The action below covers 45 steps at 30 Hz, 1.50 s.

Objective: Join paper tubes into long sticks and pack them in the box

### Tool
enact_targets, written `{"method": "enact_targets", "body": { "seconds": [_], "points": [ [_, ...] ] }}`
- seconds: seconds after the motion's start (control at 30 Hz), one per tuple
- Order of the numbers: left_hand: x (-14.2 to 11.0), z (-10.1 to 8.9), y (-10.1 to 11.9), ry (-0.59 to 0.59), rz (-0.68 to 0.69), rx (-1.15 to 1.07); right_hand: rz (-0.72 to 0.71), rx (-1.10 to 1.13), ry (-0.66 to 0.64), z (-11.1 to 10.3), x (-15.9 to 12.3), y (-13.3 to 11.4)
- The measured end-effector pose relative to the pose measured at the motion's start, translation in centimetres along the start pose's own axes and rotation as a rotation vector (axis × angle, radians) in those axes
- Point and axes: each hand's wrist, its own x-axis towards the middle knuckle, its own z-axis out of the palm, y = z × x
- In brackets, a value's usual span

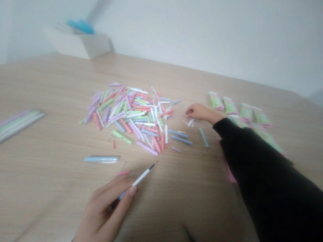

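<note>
1. pale wood counter (45, 84) under everything, white wall (202, 33) behind it.
2. hands well apart, not touching each other.
3. left hand (106, 208) at the near edge of the view, closed around a slim white stick (142, 177) with a dark tip and a bluish lower end, tip angled toward the pile.
4. right hand (198, 112) comes in from a black sleeve (252, 168), resting low at the right edge of the pile, curled just over a few small white pieces (190, 122). cannot tell if it is gripping them.
5. loose pile of pastel tubes (131, 116) in pink, lilac, green, blue and white, in the middle of the counter, between both hands, lying every which way.
6. pale blue pen (101, 159) lying alone just below the pile, near the left hand. small pink piece (122, 172) lying just beside the left hand.
7. teal stick (204, 137) lying apart, just below the right hand.
8. neat bundle of pastel sticks (20, 124) at the left edge, well apart from the pile.
9. green and pink packets (230, 106) in rows at the right, partly behind the sleeve.
10. white box (78, 43) at the back corner with something blue (80, 26) in it, blurry.
</note>
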Motion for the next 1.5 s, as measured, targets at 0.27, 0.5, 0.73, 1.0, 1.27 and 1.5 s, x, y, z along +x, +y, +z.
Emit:
{"method": "enact_targets", "body": {
  "seconds": [0.27,0.5,0.73,1.0,1.27,1.5],
  "points": [
    [-0.3,0.0,0.0,0.018,-0.047,0.005,-0.016,0.013,0.028,0.1,-0.5,-0.4],
    [0.3,0.1,0.7,0.109,-0.037,-0.01,-0.089,0.059,0.024,0.3,0.0,-2.0],
    [0.4,0.4,0.8,0.159,-0.077,0.0,-0.115,0.131,0.059,-0.5,-0.6,-4.0],
    [1.0,0.3,1.5,0.076,-0.073,-0.133,-0.526,0.583,0.047,-4.4,-10.8,-11.8],
    [0.6,0.6,1.3,0.039,-0.084,-0.17,-0.563,0.623,-0.04,-6.0,-15.6,-15.7],
    [0.6,0.7,1.3,0.016,-0.071,-0.23,-0.594,0.531,-0.015,-6.1,-15.8,-16.1]
  ]
}}
